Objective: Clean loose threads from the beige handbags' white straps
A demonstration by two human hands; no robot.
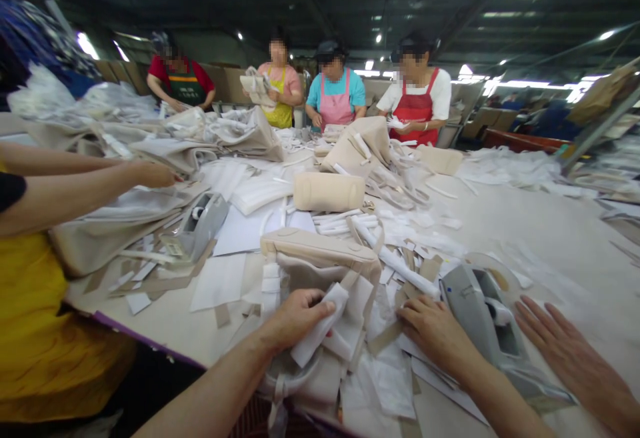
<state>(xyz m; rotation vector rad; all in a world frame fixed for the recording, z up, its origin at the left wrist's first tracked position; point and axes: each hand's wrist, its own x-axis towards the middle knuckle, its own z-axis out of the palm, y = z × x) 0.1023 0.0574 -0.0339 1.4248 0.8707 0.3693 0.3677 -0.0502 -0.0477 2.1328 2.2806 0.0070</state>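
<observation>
My left hand [306, 318] is closed, thumb on top, around a white foam piece [320, 328] over the beige bag [320, 249] in front of me. The bag lies with its base turned away, and its inside is partly hidden by white wrapping. My right hand [437, 331] is bent down onto the scraps to the right of the bag, its fingertips closed at the end of a grey-brown strip [385, 338]. White plastic wrapping [387, 385] lies below that hand. A grey tape dispenser [480, 318] stands just beyond it.
At right, another person's hand [570, 351] rests flat beside the dispenser. A co-worker's arm [85, 185] reaches in from the left, near a second tape dispenser [197, 225]. Farther back are a beige bag [329, 191], piled bags and several people across the table [550, 225].
</observation>
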